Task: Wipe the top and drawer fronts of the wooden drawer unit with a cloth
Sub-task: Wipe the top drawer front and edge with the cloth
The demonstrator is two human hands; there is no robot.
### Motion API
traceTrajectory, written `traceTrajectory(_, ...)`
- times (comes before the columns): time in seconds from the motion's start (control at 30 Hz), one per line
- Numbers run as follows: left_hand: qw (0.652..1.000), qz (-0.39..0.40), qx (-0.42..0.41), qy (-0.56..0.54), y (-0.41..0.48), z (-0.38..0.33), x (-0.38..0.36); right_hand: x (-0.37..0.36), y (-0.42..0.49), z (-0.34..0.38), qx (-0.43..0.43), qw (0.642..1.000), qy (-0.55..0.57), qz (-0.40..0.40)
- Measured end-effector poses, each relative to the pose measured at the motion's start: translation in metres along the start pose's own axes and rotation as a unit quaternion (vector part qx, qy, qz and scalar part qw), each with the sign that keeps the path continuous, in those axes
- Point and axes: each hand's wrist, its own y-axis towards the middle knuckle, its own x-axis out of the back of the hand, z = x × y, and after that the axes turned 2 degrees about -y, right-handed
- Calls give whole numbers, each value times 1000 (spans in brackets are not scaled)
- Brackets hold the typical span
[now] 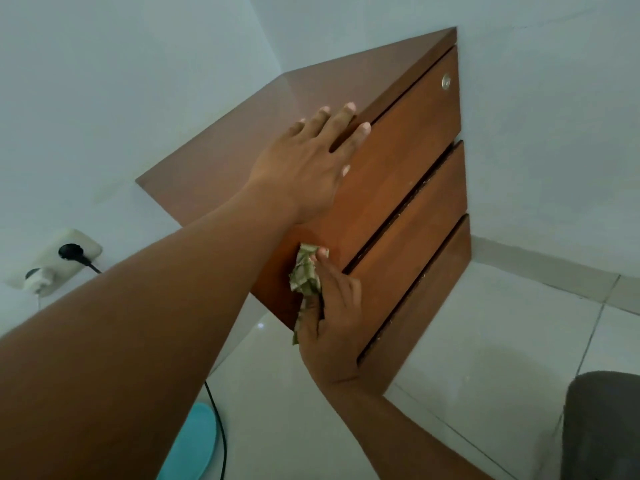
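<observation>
Soft even daylight; wide-angle tilt

This looks like a plain room in a home or small office. A brown wooden three-drawer unit (398, 188) with a small round metal lock (446, 81) stands in a corner of bare white painted walls (104, 81). The floor is glossy white tile (502, 341), and a cream wall socket (65, 254) holds a black plug (71, 251).
</observation>
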Motion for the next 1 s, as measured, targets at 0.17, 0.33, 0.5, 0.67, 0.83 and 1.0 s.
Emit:
traceTrajectory(0.17, 1000, 3, -1, -1, -2, -1, 0, 35, 60, -17, -162, 981, -9, -102)
traceTrajectory(0.33, 1000, 4, -1, 5, -1, -2, -1, 30, 165, -53, -245, 955, 34, -165)
traceTrajectory(0.5, 1000, 0, 1, 0, 0, -2, -3, 25, 235, -90, -263, 950, 0, -169)
traceTrajectory(0.67, 1000, 6, -2, -14, 4, -1, -1, 13, 239, -107, -285, 958, -21, -22)
traceTrajectory(0.83, 1000, 7, 2, -19, 4, 0, -1, -3, 144, -66, -195, 980, -27, -8)
traceTrajectory(1.0, 1000, 9, 4, -9, 1, -3, 4, -21, 64, -10, -178, 984, -17, 9)
